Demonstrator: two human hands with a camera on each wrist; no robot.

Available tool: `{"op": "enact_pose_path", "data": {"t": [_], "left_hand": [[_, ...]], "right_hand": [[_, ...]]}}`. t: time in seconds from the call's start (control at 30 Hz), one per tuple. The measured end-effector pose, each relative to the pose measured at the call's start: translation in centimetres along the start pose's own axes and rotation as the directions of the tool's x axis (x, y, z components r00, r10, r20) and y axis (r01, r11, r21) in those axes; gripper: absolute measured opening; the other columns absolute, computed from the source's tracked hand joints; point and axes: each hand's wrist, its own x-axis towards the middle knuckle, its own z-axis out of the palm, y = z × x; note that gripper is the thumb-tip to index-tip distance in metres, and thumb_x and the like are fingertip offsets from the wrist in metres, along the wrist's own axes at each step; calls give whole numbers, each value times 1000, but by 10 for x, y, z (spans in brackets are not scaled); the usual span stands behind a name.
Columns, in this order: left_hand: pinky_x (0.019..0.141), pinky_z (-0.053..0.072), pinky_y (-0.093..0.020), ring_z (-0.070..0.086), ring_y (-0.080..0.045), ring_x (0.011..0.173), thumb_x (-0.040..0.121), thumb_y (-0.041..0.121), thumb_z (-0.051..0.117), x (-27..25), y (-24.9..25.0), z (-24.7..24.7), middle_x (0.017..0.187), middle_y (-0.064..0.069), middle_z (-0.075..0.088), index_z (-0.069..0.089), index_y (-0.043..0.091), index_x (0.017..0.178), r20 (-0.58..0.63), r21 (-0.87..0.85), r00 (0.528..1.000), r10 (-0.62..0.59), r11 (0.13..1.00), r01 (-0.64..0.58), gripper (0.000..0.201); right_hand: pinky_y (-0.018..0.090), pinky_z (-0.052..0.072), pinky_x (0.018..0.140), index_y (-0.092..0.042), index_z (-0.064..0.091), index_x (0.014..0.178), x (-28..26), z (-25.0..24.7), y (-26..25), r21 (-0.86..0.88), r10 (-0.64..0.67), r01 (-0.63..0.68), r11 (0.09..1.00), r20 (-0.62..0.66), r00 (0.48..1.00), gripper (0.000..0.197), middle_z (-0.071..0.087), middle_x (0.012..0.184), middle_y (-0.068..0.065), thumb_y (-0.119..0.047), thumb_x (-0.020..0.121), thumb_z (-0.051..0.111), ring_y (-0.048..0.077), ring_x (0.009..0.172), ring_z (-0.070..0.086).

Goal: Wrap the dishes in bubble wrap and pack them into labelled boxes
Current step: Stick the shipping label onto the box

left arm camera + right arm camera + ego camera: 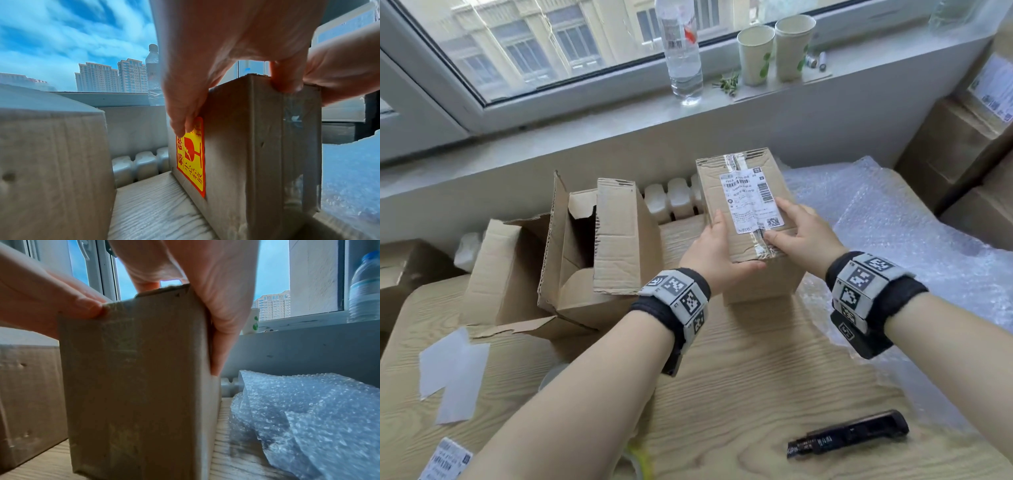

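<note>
A sealed, taped cardboard box point(714, 181) stands upright on the wooden table point(756, 370), with a white shipping label point(751, 202) on its top. My left hand point(712, 250) grips its near left corner, thumb on the top edge and fingers down the left side over a yellow-red fragile sticker point(192, 155). My right hand point(804, 236) holds the right side, thumb on the label. The same box point(133, 378) fills the right wrist view, where my fingers point(216, 345) run down its side. Bubble wrap point(893, 219) lies to the right. No dishes show.
Two open, torn cardboard boxes point(585, 253) stand left of the sealed one. A black marker point(849, 435) lies near the front right, and label backing sheets point(452, 370) at the front left. A water bottle point(683, 51) and paper cups point(774, 48) sit on the sill. Stacked boxes point(962, 144) rise at right.
</note>
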Motion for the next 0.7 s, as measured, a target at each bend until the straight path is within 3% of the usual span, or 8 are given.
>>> {"op": "enact_pose_path", "data": {"t": [0.33,0.5,0.6,0.7], "left_hand": [[112,27,-31,29,-19,139,77,50,70,9,-6,5,155,-4,24,-5,12,151,2,-18,1000,-13,1000,13,112],[111,30,-33,32,-19,138,78,51,69,2,-5,3,154,-1,27,-4,15,152,-1,-60,999,-39,997,38,110],[110,31,-31,34,-17,137,83,46,66,-15,-5,-5,151,1,35,11,18,152,-68,-89,998,17,996,-23,93],[105,30,-26,40,-16,132,91,35,60,-42,-7,-16,144,-1,44,31,16,146,-164,-67,984,67,995,-79,65]], "right_hand": [[33,40,94,-29,22,149,12,11,8,-100,-11,7,995,-45,999,67,35,139,3,-38,90,52,21,116,46],[39,40,97,-33,23,148,3,5,0,-188,22,-30,982,-46,999,66,23,150,4,-44,88,50,23,129,38],[41,32,107,-25,32,145,-11,3,-11,-225,-37,8,974,-122,992,62,18,154,8,-40,88,53,25,139,26],[39,33,106,-14,48,135,-29,5,-26,-209,-195,156,965,-183,964,51,35,145,8,-31,88,57,24,133,35]]}}
